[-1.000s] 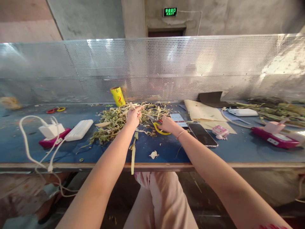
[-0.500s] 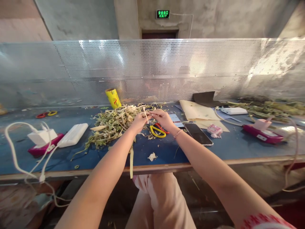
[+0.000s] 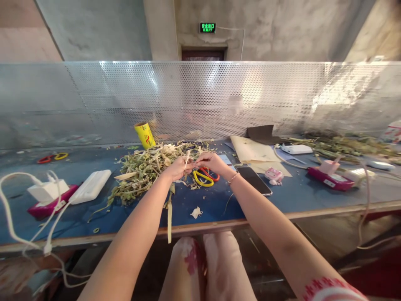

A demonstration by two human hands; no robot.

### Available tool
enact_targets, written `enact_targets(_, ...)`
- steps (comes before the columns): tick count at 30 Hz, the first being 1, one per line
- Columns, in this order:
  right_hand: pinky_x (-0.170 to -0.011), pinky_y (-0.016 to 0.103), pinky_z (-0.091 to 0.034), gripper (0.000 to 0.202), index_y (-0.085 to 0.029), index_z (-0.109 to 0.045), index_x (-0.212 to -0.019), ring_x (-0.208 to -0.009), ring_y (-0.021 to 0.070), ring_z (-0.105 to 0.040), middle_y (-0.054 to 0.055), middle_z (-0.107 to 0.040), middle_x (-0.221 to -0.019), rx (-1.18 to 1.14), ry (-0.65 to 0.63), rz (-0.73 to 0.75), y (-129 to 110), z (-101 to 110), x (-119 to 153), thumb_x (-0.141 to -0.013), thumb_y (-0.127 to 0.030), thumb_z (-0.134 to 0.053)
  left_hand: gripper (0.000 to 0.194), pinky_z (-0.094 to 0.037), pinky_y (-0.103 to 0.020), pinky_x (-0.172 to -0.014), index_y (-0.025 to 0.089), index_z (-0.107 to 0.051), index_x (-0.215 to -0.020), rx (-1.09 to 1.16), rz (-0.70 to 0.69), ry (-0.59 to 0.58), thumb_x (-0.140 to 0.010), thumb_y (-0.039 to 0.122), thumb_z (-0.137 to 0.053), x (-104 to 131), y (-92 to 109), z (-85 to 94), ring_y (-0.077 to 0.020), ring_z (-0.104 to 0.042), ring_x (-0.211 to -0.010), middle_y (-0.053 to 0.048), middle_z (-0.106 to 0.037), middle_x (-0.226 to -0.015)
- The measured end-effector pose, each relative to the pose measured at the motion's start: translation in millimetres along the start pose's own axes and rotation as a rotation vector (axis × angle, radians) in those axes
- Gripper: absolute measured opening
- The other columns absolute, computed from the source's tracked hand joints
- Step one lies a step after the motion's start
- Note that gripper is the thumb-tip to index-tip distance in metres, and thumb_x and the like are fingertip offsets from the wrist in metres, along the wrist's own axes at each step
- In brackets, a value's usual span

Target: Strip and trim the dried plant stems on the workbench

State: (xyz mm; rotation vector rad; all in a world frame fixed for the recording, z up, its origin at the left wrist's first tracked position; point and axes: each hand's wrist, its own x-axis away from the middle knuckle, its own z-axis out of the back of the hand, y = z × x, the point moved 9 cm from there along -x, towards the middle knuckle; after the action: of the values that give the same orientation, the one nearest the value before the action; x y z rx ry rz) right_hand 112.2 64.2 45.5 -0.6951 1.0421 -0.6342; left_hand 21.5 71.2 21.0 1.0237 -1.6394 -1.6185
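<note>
My left hand [image 3: 178,168] is closed on a thin pale plant strip [image 3: 187,156], which sticks up above its fingers. Close against it, my right hand [image 3: 212,162] has its fingertips pinched together at the left fingertips; whatever lies between them is too small to make out. Under and to the left of both hands spreads a heap of dried, greenish plant scraps [image 3: 138,177]. Scissors with yellow and red handles [image 3: 204,179] lie on the blue table just below my right hand. A pale peel strip [image 3: 169,221] hangs over the table's front edge.
A yellow tube [image 3: 145,136] stands behind the heap. On the left are a power strip [image 3: 46,207], a white power bank [image 3: 90,187] and cables. A phone [image 3: 254,181], pink case [image 3: 273,176], paper sheets [image 3: 250,149] and plant stems [image 3: 341,146] lie right. A perforated metal screen [image 3: 175,96] closes the back.
The whole view has shifted slightly, with the table sitting lower and further left in the picture. My hands stay together at the heap, and the pale strip is still held. My knees have parted.
</note>
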Motion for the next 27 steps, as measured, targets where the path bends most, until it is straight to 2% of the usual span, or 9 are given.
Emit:
enact_targets(5,-0.062,0.026,-0.049,0.013,-0.017,-0.067,-0.069,-0.059,0.0099,-0.056,0.000,-0.062,-0.063,-0.102,0.030,-0.143,11.3,-6.5,-0.7,-0.066,-0.028,-0.063,0.039,-0.022,-0.017,-0.042,0.012,-0.051,-0.063,0.010,0.032,0.106,-0.044,0.028,-0.080,-3.4,-6.9,16.0,-0.0010,-0.035,-0.041,0.006,-0.044,-0.047)
enact_targets(8,-0.060,0.024,-0.047,0.009,-0.017,-0.066,-0.069,-0.057,0.0091,-0.055,-0.001,-0.062,-0.061,-0.029,0.079,-0.134,8.4,-5.3,-1.5,-0.068,-0.024,-0.060,0.038,-0.024,-0.017,-0.042,0.012,-0.053,-0.064,-0.005,0.015,0.146,-0.043,0.026,-0.081,-4.2,-6.0,23.0,-0.0024,-0.038,-0.042,0.004,-0.047,-0.049)
enact_targets(12,-0.065,0.023,-0.045,0.010,-0.017,-0.066,-0.076,-0.065,0.0095,-0.056,0.000,-0.064,-0.069,0.119,0.058,-0.039,-3.6,-9.2,-4.8,-0.070,-0.020,-0.058,0.033,-0.024,-0.017,-0.041,0.012,-0.054,-0.061,-0.032,-0.027,0.166,-0.043,0.023,-0.080,-1.9,2.8,24.9,-0.0021,-0.037,-0.042,0.004,-0.047,-0.049)
enact_targets(15,-0.069,0.023,-0.045,0.012,-0.017,-0.065,-0.079,-0.071,0.0098,-0.056,0.001,-0.062,-0.075,0.160,0.034,0.021,-10.5,-11.8,-7.3,-0.068,-0.016,-0.060,0.028,-0.026,-0.017,-0.042,0.012,-0.056,-0.060,-0.031,-0.031,0.148,-0.047,0.022,-0.078,-1.2,6.8,24.4,-0.0028,-0.039,-0.044,0.003,-0.047,-0.050)
enact_targets(18,-0.070,0.024,-0.044,0.006,-0.015,-0.064,-0.072,-0.069,0.0095,-0.055,0.001,-0.060,-0.073,0.178,0.054,0.046,-14.5,-9.4,-7.3,-0.066,-0.015,-0.062,0.025,-0.026,-0.017,-0.042,0.011,-0.059,-0.064,-0.046,0.004,0.085,-0.050,0.022,-0.077,-2.0,4.3,21.5,-0.0029,-0.041,-0.047,-0.001,-0.054,-0.059)
enact_targets(20,-0.068,0.024,-0.044,0.005,-0.015,-0.065,-0.070,-0.067,0.0093,-0.054,0.000,-0.059,-0.071,0.147,0.062,0.047,-14.9,-7.5,-5.6,-0.067,-0.018,-0.063,0.026,-0.026,-0.016,-0.041,0.010,-0.059,-0.066,-0.039,0.013,0.054,-0.051,0.022,-0.077,-2.3,2.6,19.4,-0.0027,-0.040,-0.047,-0.001,-0.053,-0.057)
enact_targets(24,-0.062,0.023,-0.045,0.009,-0.016,-0.064,-0.067,-0.060,0.0086,-0.053,0.000,-0.060,-0.069,0.006,0.025,-0.001,-5.6,-7.4,-2.5,-0.069,-0.025,-0.060,0.033,-0.026,-0.016,-0.042,0.010,-0.056,-0.065,0.010,0.025,0.056,-0.046,0.022,-0.079,-2.3,-1.1,16.1,-0.0026,-0.040,-0.045,0.001,-0.051,-0.053)
enact_targets(27,-0.061,0.024,-0.045,0.013,-0.017,-0.064,-0.069,-0.058,0.0087,-0.053,0.000,-0.060,-0.067,0.014,0.037,-0.015,2.9,-5.0,-2.6,-0.071,-0.027,-0.058,0.033,-0.026,-0.017,-0.042,0.010,-0.054,-0.066,0.012,0.018,0.062,-0.047,0.021,-0.079,-3.4,-2.2,12.1,-0.0024,-0.041,-0.045,0.001,-0.052,-0.054)
